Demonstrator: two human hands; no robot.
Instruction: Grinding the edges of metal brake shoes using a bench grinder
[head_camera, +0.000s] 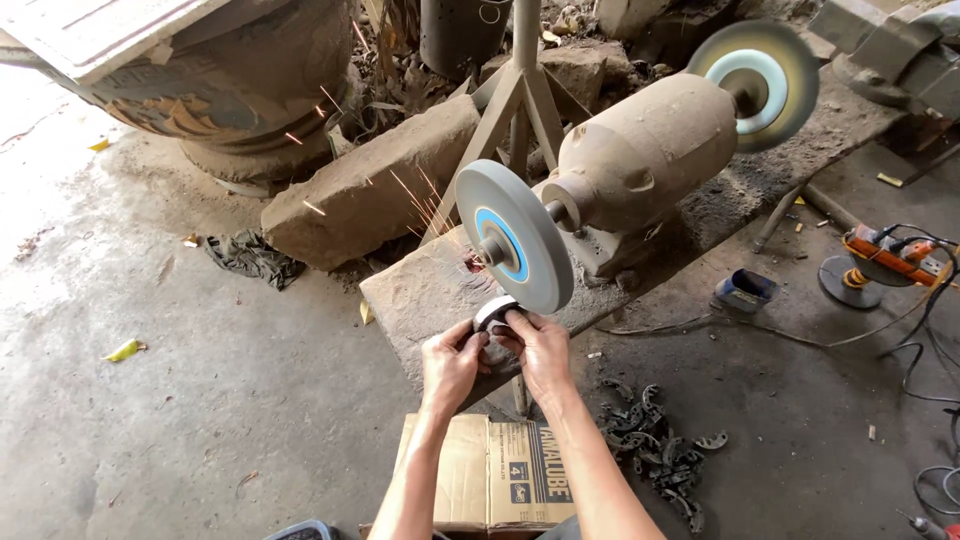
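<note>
Both my hands grip a small curved metal piece (494, 313) and press it against the lower rim of the spinning grey grinding wheel (514, 236) with a blue centre. My left hand (452, 362) holds the piece's left side. On the right side sits my right hand (540, 350). Orange sparks (418, 200) fly up and to the left from the contact point. The wheel belongs to a dusty bench grinder (640, 150) mounted on a worn bench (420, 295). A second wheel (756, 84) spins at the grinder's far end.
A cardboard box (492, 475) lies under my arms. A pile of curved metal pieces (660, 450) lies on the floor to the right. A stone block (365, 185) and a metal stand (520, 100) are behind. An orange power tool (895, 258) with cables lies at the right.
</note>
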